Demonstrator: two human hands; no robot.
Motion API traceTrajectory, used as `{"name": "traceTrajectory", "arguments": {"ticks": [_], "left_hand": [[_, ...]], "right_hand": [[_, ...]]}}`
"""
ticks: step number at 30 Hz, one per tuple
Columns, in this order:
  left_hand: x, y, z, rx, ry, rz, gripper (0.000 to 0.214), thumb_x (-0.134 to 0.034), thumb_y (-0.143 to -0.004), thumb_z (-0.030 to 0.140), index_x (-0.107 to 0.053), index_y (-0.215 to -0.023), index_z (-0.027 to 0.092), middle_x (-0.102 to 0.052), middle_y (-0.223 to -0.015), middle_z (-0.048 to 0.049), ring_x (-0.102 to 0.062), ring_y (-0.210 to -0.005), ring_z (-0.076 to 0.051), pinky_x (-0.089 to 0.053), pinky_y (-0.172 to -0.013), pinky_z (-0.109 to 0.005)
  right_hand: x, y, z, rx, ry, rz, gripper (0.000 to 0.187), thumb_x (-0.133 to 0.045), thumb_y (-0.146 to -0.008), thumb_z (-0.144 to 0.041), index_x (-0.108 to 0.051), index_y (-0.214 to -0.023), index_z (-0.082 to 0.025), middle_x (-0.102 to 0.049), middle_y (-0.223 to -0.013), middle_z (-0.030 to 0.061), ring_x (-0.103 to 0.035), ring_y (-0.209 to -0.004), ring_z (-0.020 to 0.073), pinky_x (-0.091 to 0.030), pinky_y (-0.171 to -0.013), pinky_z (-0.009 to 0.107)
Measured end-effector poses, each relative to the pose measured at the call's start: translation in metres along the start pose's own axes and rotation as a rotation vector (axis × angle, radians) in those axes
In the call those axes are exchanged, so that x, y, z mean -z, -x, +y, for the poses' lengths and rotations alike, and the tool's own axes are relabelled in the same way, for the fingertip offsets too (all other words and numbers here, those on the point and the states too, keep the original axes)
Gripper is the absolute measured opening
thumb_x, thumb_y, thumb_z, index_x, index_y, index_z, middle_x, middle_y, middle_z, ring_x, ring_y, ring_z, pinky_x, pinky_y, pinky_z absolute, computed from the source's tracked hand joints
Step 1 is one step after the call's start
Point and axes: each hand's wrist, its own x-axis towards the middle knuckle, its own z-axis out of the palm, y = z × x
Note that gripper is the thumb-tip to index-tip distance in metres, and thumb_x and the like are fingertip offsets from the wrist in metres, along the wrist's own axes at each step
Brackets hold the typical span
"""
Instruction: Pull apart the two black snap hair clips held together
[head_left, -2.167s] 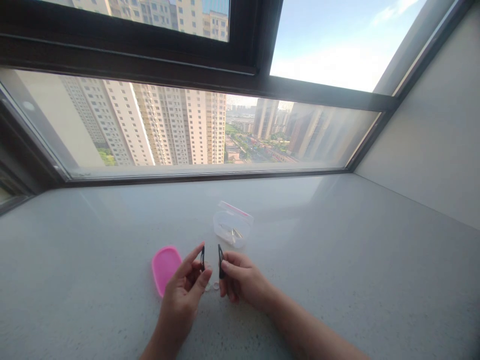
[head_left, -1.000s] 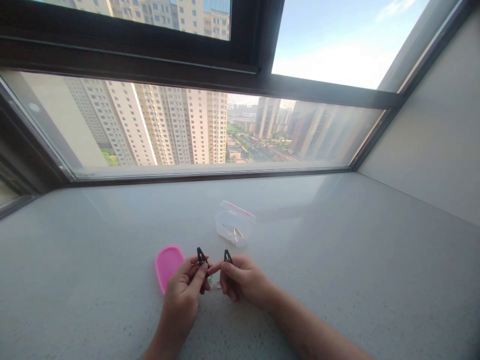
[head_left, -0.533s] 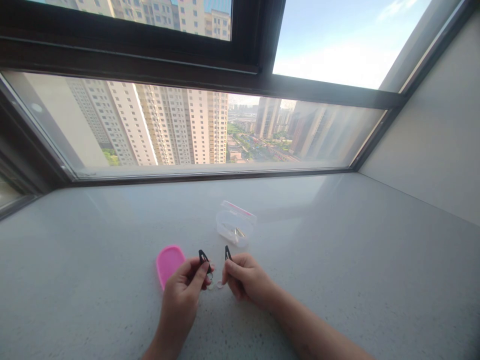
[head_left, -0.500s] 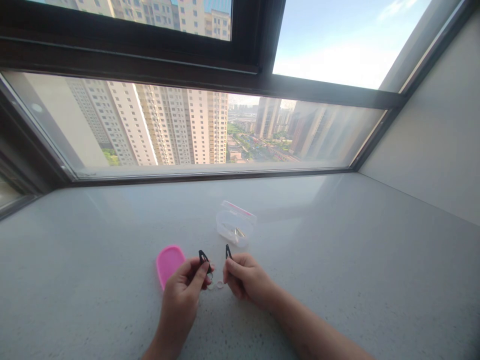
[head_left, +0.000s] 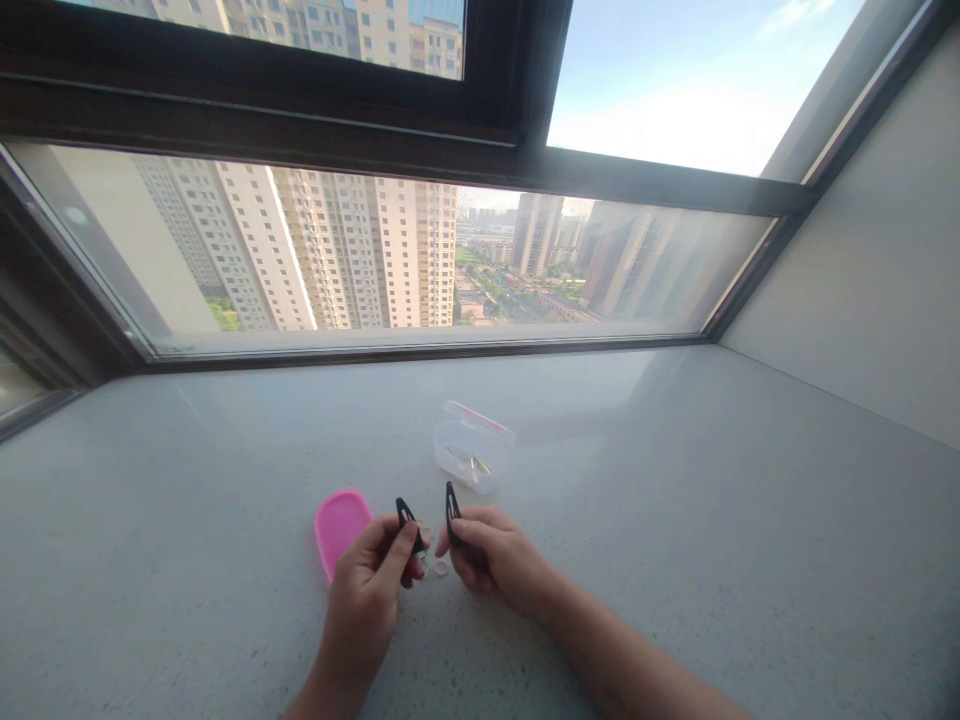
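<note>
Low over the grey stone sill (head_left: 675, 520), my left hand (head_left: 367, 590) pinches a small black snap hair clip (head_left: 406, 517) between thumb and forefinger, tip pointing up. My right hand (head_left: 491, 560) pinches a second black hair clip (head_left: 451, 500) the same way, a few centimetres to the right. Between the two hands, small clear rings (head_left: 439, 568) lie on the sill. A pink oval lid (head_left: 341, 528) lies flat just left of my left hand. Beyond the hands stands a small clear plastic box (head_left: 472, 450) with a few metal clips inside.
The sill ends at a wide dark-framed window (head_left: 450, 180) looking out on tall buildings. A pale wall (head_left: 862, 300) closes off the right side.
Both clips have tilted and dropped a little since the earliest frame, when they stood upright facing each other. In the last half second the right clip has risen slightly.
</note>
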Motion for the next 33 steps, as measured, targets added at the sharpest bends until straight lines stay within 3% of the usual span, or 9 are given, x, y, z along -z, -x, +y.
{"name": "traceTrajectory", "arguments": {"ticks": [7,16,24,33], "left_hand": [[-0.0025,0.0004,-0.0001,0.058,0.025,-0.027,0.029,-0.058,-0.077,0.043,-0.059,-0.079,0.014,-0.061,-0.053,0.0001,-0.051,-0.043,-0.01,-0.037,-0.042,-0.019],[-0.0022,0.0011,-0.0008,0.088,0.077,-0.048,0.042,-0.06,-0.075,0.035,-0.054,-0.109,0.011,-0.062,-0.058,0.0001,-0.051,-0.047,-0.01,-0.038,-0.045,-0.019],[-0.003,0.0014,0.0022,0.083,0.067,-0.07,0.06,-0.059,-0.074,0.032,-0.043,-0.127,0.009,-0.061,-0.059,0.0003,-0.05,-0.047,-0.01,-0.038,-0.045,-0.02],[-0.0057,0.0035,0.0086,0.091,0.07,-0.066,0.066,-0.057,-0.074,0.03,-0.034,-0.133,0.012,-0.057,-0.053,0.0036,-0.045,-0.043,-0.009,-0.035,-0.044,-0.019]], "right_hand": [[0.004,-0.0019,0.004,0.024,0.126,-0.036,0.035,-0.054,-0.082,-0.043,-0.061,-0.091,-0.01,-0.052,-0.043,-0.0043,-0.034,-0.029,0.0037,-0.021,-0.031,0.015],[0.0027,0.0002,0.0002,0.047,0.123,-0.032,0.042,-0.055,-0.083,-0.036,-0.047,-0.117,-0.014,-0.057,-0.048,-0.0047,-0.039,-0.03,0.0056,-0.025,-0.03,0.013],[0.0021,0.0008,-0.0015,0.012,0.032,-0.049,0.042,-0.052,-0.079,-0.022,-0.046,-0.12,-0.014,-0.057,-0.046,-0.004,-0.038,-0.029,0.0067,-0.025,-0.029,0.014],[0.0001,0.0025,-0.004,-0.004,0.026,-0.025,0.047,-0.05,-0.078,-0.022,-0.044,-0.124,-0.013,-0.058,-0.045,-0.0038,-0.038,-0.028,0.0069,-0.026,-0.029,0.014]]}}
